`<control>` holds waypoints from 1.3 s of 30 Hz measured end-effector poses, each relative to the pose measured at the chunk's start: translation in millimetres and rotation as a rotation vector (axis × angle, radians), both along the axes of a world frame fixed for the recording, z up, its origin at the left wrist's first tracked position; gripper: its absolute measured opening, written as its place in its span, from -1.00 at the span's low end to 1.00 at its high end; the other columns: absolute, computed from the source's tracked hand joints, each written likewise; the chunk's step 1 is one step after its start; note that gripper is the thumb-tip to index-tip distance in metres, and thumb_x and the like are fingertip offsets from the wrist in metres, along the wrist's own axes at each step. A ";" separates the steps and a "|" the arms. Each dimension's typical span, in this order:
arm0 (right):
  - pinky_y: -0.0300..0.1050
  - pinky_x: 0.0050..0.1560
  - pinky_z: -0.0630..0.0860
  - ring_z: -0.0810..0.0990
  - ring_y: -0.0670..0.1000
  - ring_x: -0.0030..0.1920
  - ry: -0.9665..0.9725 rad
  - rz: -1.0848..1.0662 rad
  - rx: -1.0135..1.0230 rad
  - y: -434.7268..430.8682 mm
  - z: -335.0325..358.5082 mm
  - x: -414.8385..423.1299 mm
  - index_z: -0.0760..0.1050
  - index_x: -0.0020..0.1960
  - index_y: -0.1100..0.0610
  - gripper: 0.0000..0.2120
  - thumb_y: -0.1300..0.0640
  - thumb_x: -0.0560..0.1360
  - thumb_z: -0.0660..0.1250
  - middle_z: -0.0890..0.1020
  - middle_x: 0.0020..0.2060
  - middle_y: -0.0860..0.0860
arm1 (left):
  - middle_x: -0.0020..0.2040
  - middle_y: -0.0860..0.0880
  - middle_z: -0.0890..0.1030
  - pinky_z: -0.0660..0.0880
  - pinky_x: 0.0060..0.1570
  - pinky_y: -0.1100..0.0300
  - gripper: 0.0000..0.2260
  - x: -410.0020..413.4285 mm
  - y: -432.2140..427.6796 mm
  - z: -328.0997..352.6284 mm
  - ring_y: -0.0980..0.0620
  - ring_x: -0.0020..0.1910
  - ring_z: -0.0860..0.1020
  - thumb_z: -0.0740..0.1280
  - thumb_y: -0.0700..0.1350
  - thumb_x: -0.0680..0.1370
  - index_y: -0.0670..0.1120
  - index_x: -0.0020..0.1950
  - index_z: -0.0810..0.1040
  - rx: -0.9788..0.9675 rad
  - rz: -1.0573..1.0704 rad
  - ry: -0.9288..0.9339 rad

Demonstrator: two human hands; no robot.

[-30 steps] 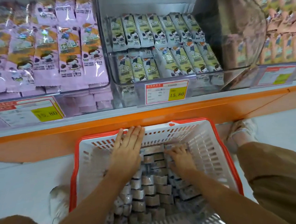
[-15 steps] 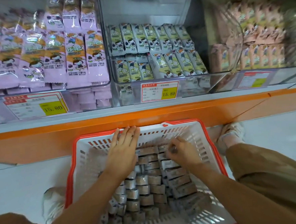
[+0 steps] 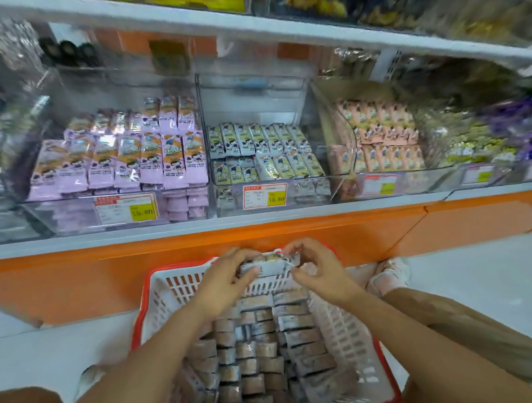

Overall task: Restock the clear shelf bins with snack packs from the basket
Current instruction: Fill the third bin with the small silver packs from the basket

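Snack packs (image 3: 267, 267) are held as a small row between the left hand (image 3: 224, 280) and the right hand (image 3: 319, 271), just above the far rim of the basket (image 3: 176, 283), at twelve o'clock from the stock that is stacked on edge inside it. Both hands are closed on the row, pressed in from its two ends with thumbs underneath. The packs are judged light, soft-walled and slick in their foil wrap, and probably crushable inside. A loose row is likely to buckle in the middle, so end pressure is best kept even and a finger laid along the top. The half-filled clear bin (image 3: 270, 198) of pale packs lies further at twelve o'clock, beside the fuller purple bin (image 3: 72, 213) at eleven.
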State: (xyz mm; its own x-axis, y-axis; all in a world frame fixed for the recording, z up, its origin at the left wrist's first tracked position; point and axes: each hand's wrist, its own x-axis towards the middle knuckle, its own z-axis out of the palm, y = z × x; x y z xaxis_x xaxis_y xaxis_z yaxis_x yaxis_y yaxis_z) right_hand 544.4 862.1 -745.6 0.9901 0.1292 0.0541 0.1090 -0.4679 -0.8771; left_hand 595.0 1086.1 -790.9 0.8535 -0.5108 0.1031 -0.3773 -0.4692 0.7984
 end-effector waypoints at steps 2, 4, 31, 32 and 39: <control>-0.21 0.07 0.48 0.55 -0.11 0.06 -0.043 0.041 -0.078 -1.5 11.2 -1.3 0.54 0.18 0.04 -0.73 0.10 0.48 0.42 0.57 0.05 -0.03 | 0.09 0.17 0.48 0.39 -0.04 0.32 -0.50 -2.0 2.7 15.0 0.24 -0.01 0.46 0.11 0.32 0.54 0.06 0.31 0.51 -0.003 -0.009 -0.116; -0.15 0.05 0.48 0.54 -0.06 0.03 -0.102 0.070 -0.165 -0.6 23.3 -1.8 0.55 0.16 -0.05 -0.74 -0.01 0.49 0.44 0.57 -0.02 -0.06 | 0.08 0.16 0.48 0.36 -0.03 0.35 -0.45 -4.0 4.7 29.1 0.21 -0.02 0.45 0.07 0.36 0.56 0.04 0.32 0.52 0.017 -0.027 -0.249; -0.17 -0.18 0.42 0.54 -0.05 -0.12 -0.200 -0.345 -0.524 66.0 119.6 114.7 0.58 0.18 -0.01 -0.74 -0.04 0.52 0.39 0.55 -0.13 -0.04 | 0.57 -0.14 0.24 -0.03 0.51 -0.18 -0.08 20.6 17.8 69.3 -0.16 0.57 0.09 0.51 -0.16 0.28 -0.19 0.58 0.15 0.545 0.344 -0.826; -0.15 -0.19 0.45 0.57 -0.02 -0.12 -0.165 -0.355 -0.545 66.4 115.6 117.1 0.58 0.15 -0.02 -0.76 -0.06 0.52 0.38 0.55 -0.17 -0.06 | 0.57 -0.14 0.24 -0.02 0.51 -0.19 -0.08 21.3 17.4 68.3 -0.16 0.57 0.08 0.51 -0.16 0.28 -0.19 0.58 0.16 0.542 0.343 -0.822; -0.19 -0.24 0.46 0.60 -0.07 -0.18 -0.017 -0.321 -0.592 64.4 110.5 123.0 0.64 -0.03 -0.10 -0.80 -0.17 0.55 0.30 0.63 -0.17 -0.13 | 0.56 -0.14 0.25 -0.03 0.51 -0.20 -0.08 24.1 13.0 63.9 -0.16 0.57 0.09 0.52 -0.19 0.28 -0.19 0.57 0.19 0.502 0.356 -0.791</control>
State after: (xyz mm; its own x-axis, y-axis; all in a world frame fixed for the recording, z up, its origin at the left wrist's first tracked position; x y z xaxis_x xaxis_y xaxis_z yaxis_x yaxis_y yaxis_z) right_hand 667.4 926.5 -635.1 0.9840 -0.1588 0.0807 -0.1042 -0.8807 -0.4620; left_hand 619.1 1099.2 -726.9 0.7446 -0.3788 0.5496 -0.4860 -0.8721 0.0574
